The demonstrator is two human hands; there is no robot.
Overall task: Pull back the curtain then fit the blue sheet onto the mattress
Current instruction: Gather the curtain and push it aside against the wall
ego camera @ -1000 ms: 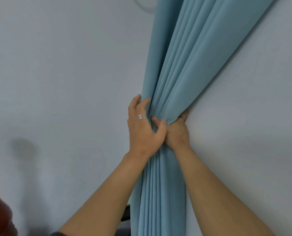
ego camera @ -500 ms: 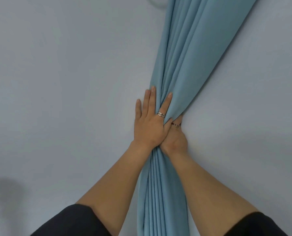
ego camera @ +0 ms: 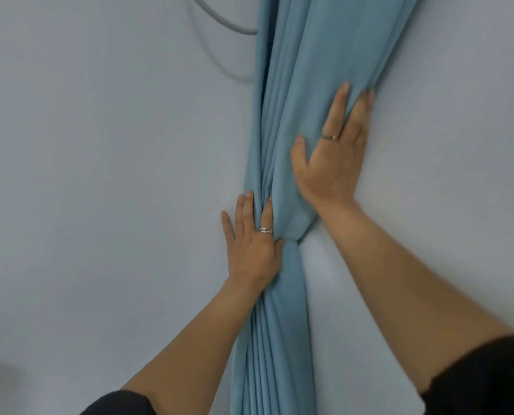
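Head view: curtain point(ego camera: 303, 70) straight ahead, hung flat against the wall point(ego camera: 100, 145), drawn into one thick bundle.
Long axis: near vertical, fanning wider toward the top right, narrowing to a waist low in the middle, then dropping straight out of frame.
Look: dusty blue-green, matte, deep lengthwise pleats; judged soft and fairly heavy, likely to spring back out if let go.
Waist: pinched tight, just right of the left hand point(ego camera: 251, 250).
Left hand: nearer the waist, touching it; fingers straight, pressed flat half on the wall and half on the folds, thumb against the bundle; not clenched, nothing gripped.
Right hand point(ego camera: 332, 163): higher, on the right edge of the fanned part; palm flat, fingers stretched upward along the pleats, pressing and not grasping.
Coming move, as a guess: smoothing or tucking the fan toward the waist, turning on that waist staying put under the left hand.
Around: grey cable point(ego camera: 222, 23) looping at the top left; dark sleeves at the bottom corners.
Sheet and mattress: out of view.
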